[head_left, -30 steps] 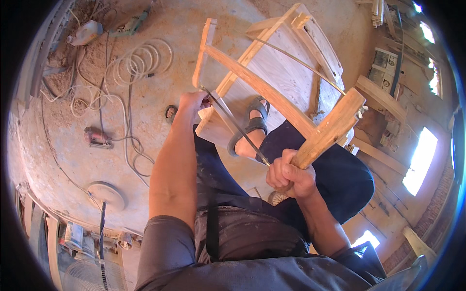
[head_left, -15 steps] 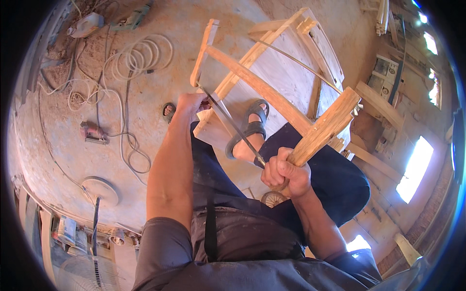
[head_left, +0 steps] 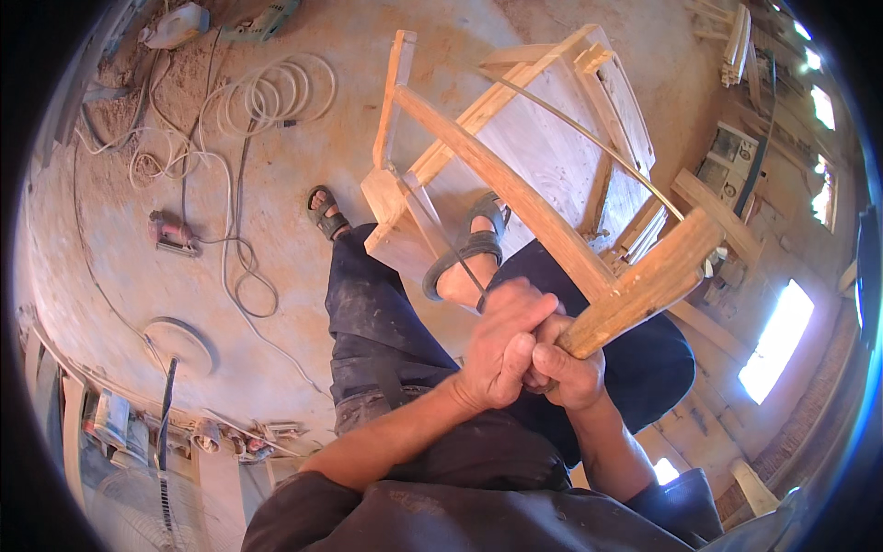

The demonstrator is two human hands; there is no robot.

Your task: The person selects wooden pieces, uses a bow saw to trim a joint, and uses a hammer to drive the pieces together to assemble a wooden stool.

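A wooden frame saw (head_left: 510, 190) slants across the space before me, its middle bar running from far left to near right. My right hand (head_left: 572, 368) is closed around the lower end of its thick near upright. My left hand (head_left: 504, 345) is clasped against my right hand at that same end, fingers closed. The thin metal blade (head_left: 463, 262) comes out from under my left hand and reaches the corner of a wooden piece of furniture (head_left: 543, 138) with pale panels and a light frame. My sandaled foot (head_left: 478, 244) rests on a pale panel.
Coiled hose (head_left: 267, 101) and cables lie on the dusty floor at left, near a red power tool (head_left: 175, 233). A round fan base (head_left: 179, 345) stands lower left. Wooden boards (head_left: 717, 204) and a white stove-like unit (head_left: 728, 161) are at right.
My left hand has left the wood by the blade's far end and joined my right hand at the saw's near end. The saw's near end has swung slightly right and toward me.
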